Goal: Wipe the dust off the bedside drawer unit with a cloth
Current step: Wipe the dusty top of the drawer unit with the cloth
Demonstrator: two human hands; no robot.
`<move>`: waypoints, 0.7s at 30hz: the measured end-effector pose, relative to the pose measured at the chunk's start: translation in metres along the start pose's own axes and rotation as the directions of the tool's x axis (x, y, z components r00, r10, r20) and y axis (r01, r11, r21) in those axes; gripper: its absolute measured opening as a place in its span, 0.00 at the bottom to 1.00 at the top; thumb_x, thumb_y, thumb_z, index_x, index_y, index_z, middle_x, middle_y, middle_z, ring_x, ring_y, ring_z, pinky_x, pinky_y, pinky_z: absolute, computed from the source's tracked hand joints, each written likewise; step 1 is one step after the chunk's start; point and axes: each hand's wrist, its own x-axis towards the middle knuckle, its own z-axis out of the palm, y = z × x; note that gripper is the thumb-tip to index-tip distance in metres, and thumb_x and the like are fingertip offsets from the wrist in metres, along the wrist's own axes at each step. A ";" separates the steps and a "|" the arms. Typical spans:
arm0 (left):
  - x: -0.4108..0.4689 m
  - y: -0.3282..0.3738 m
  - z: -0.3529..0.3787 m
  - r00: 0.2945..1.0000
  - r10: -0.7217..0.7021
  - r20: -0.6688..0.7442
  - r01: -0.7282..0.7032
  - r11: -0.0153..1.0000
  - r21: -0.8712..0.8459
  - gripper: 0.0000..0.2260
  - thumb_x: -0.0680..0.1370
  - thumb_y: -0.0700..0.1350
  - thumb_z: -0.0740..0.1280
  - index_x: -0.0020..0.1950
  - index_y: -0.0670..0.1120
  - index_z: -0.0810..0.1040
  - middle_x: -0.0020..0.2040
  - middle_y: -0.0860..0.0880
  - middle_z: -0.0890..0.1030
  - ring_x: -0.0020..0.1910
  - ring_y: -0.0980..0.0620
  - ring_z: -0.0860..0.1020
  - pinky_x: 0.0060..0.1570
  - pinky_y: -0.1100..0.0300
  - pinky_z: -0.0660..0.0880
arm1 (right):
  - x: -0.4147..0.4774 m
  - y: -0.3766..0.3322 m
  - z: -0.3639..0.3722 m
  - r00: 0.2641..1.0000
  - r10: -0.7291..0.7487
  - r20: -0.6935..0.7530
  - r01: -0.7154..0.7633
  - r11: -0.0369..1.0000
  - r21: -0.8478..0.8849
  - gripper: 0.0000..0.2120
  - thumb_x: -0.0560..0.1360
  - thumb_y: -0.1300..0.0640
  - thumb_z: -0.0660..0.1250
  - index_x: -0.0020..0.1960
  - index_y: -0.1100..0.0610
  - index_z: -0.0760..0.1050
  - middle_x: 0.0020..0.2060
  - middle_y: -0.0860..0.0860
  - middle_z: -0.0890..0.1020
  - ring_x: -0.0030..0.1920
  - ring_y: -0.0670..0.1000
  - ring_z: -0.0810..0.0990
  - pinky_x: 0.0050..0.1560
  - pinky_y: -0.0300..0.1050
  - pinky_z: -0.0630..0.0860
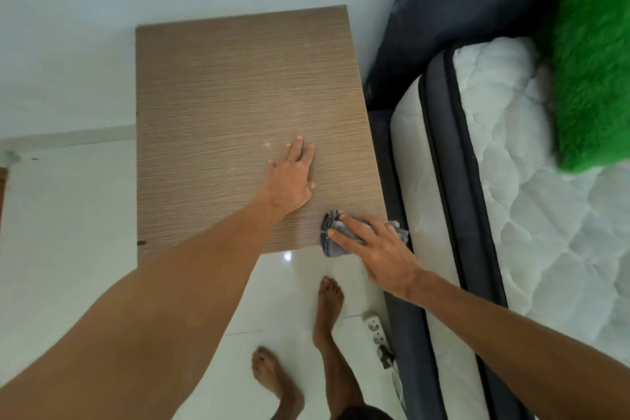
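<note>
From above I look down on the bedside drawer unit [231, 106], whose top is brown with fine wood-grain lines. My left hand [293, 177] lies flat on that top, palm down, fingers spread, holding nothing. A folded grey cloth [329, 242] sits at the unit's near right corner, partly hanging over the front edge. My right hand [378, 249] presses down on the cloth with its fingers laid across it. Much of the cloth is hidden under that hand.
A bed with a white quilted mattress [531, 215] and dark frame stands right of the unit. A green fluffy pillow [593, 61] lies on it. On the white tiled floor [68, 215] are my bare feet [329, 300] and a white power strip [376, 331] by the bed frame.
</note>
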 end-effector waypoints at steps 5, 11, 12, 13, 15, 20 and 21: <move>-0.027 -0.007 0.019 0.999 0.031 -0.008 -0.031 1.000 0.001 0.34 0.79 0.47 0.65 0.79 0.46 0.49 0.80 0.45 0.44 0.78 0.43 0.47 0.72 0.38 0.57 | 0.005 0.005 -0.020 0.996 -0.019 -0.081 0.031 0.989 0.143 0.36 0.69 0.67 0.66 0.74 0.51 0.62 0.69 0.56 0.71 0.59 0.58 0.73 0.60 0.57 0.75; -0.043 -0.014 0.030 0.998 0.057 -0.033 -0.058 0.998 -0.015 0.34 0.78 0.47 0.66 0.79 0.46 0.50 0.80 0.45 0.44 0.78 0.44 0.47 0.73 0.38 0.54 | 0.058 0.025 -0.029 0.930 0.330 -0.163 -0.296 0.933 0.205 0.29 0.77 0.63 0.63 0.76 0.56 0.62 0.72 0.58 0.66 0.62 0.64 0.69 0.63 0.61 0.72; -0.045 -0.015 0.032 0.997 0.063 -0.033 -0.064 0.998 -0.013 0.35 0.78 0.47 0.66 0.79 0.46 0.50 0.80 0.45 0.44 0.78 0.44 0.46 0.73 0.38 0.54 | 0.060 0.021 -0.025 0.915 0.377 -0.145 -0.343 0.915 0.212 0.28 0.78 0.62 0.63 0.76 0.55 0.62 0.72 0.57 0.66 0.63 0.63 0.68 0.63 0.61 0.72; -0.048 -0.017 0.033 0.997 0.071 -0.032 -0.071 0.997 -0.010 0.35 0.78 0.47 0.66 0.79 0.46 0.50 0.80 0.45 0.44 0.78 0.44 0.46 0.73 0.38 0.53 | 0.060 0.013 -0.023 0.901 0.412 -0.136 -0.377 0.899 0.224 0.27 0.78 0.62 0.63 0.75 0.54 0.63 0.72 0.57 0.66 0.65 0.63 0.68 0.63 0.61 0.72; -0.055 -0.020 0.036 0.996 0.086 -0.036 -0.086 0.996 -0.005 0.35 0.78 0.48 0.66 0.79 0.46 0.50 0.80 0.45 0.44 0.78 0.44 0.47 0.74 0.39 0.53 | 0.049 -0.010 -0.014 0.908 0.392 -0.148 -0.354 0.907 0.229 0.26 0.76 0.65 0.65 0.73 0.55 0.67 0.70 0.58 0.69 0.64 0.63 0.69 0.62 0.62 0.72; -0.084 -0.034 0.049 0.993 0.095 -0.065 -0.094 0.995 0.021 0.35 0.77 0.48 0.67 0.78 0.46 0.52 0.80 0.44 0.47 0.78 0.42 0.50 0.73 0.39 0.56 | 0.009 -0.076 0.008 0.959 0.272 -0.079 -0.256 0.952 0.170 0.29 0.70 0.71 0.66 0.68 0.56 0.69 0.64 0.57 0.72 0.58 0.61 0.70 0.60 0.58 0.73; -0.090 -0.036 0.051 0.994 0.094 -0.063 -0.093 0.995 0.019 0.34 0.77 0.48 0.67 0.78 0.46 0.52 0.80 0.44 0.47 0.78 0.42 0.50 0.73 0.40 0.57 | 0.001 -0.086 0.012 0.967 0.252 -0.044 -0.242 0.957 0.162 0.29 0.69 0.71 0.66 0.68 0.55 0.68 0.63 0.55 0.71 0.57 0.59 0.69 0.60 0.56 0.72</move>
